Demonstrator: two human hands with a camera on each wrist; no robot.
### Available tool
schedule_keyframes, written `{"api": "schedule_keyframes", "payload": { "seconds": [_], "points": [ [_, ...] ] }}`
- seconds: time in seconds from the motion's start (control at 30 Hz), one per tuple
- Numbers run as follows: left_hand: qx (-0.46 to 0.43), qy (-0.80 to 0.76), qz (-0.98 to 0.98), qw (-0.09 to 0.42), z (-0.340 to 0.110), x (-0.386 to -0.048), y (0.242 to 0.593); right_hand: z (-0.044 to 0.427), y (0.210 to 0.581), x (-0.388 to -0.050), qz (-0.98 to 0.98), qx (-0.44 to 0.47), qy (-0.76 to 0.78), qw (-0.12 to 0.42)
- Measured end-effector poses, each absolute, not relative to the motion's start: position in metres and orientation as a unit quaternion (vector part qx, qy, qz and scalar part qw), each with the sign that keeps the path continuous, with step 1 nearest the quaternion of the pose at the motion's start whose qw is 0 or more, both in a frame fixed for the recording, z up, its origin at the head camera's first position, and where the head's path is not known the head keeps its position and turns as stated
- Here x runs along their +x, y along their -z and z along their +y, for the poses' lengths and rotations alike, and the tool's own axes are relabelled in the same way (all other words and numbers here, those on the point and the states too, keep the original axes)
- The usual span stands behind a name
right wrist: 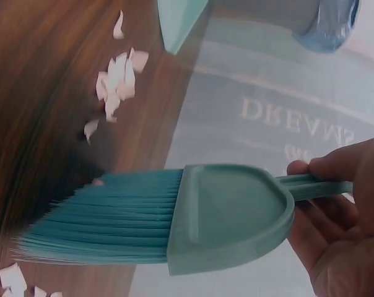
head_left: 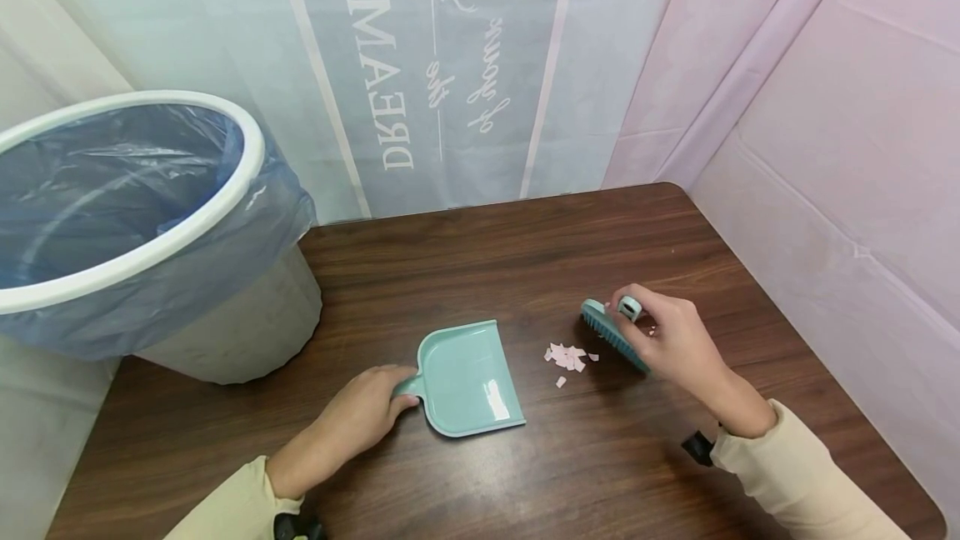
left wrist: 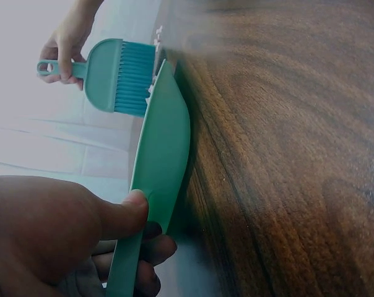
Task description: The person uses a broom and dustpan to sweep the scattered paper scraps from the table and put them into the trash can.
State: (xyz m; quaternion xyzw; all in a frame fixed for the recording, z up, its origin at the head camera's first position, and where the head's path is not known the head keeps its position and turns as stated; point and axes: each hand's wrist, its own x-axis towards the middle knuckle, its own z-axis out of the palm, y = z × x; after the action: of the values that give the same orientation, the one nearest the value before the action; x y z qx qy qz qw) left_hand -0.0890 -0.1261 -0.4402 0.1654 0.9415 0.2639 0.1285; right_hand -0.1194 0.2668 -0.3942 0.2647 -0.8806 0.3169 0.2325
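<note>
The left hand (head_left: 360,411) is curling round a mint-green plastic dustpan's (head_left: 461,377) handle, the right hand (head_left: 678,344) is gripping a teal-bristled plastic brush (right wrist: 233,216), so low strokes leftward should be suiting the small, flat, pale-pink scraps (head_left: 567,357) lying between the hands.

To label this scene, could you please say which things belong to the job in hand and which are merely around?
In the job: brush, in right hand; dustpan, in left hand; scraps; bin, probably.
Just around: printed cloth; plain cloth; table, underneath.
</note>
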Motion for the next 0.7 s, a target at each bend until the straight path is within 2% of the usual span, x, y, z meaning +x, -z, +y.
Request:
{"api": "schedule_keyframes", "payload": {
  "seconds": [0.2, 0.47, 0.7],
  "points": [
    [0.166, -0.264, 0.941, 0.129, -0.126, -0.09, 0.439, 0.247, 0.399, -0.108, -0.893, 0.238, -0.291, 0.248],
    [0.167, -0.261, 0.942, 0.127, -0.125, -0.09, 0.437, 0.221, 0.403, -0.098, -0.882, 0.188, -0.332, 0.276],
    [0.169, -0.252, 0.945, 0.125, -0.124, -0.09, 0.435, 0.208, 0.402, -0.098, -0.879, 0.178, -0.346, 0.276]
  ]
}}
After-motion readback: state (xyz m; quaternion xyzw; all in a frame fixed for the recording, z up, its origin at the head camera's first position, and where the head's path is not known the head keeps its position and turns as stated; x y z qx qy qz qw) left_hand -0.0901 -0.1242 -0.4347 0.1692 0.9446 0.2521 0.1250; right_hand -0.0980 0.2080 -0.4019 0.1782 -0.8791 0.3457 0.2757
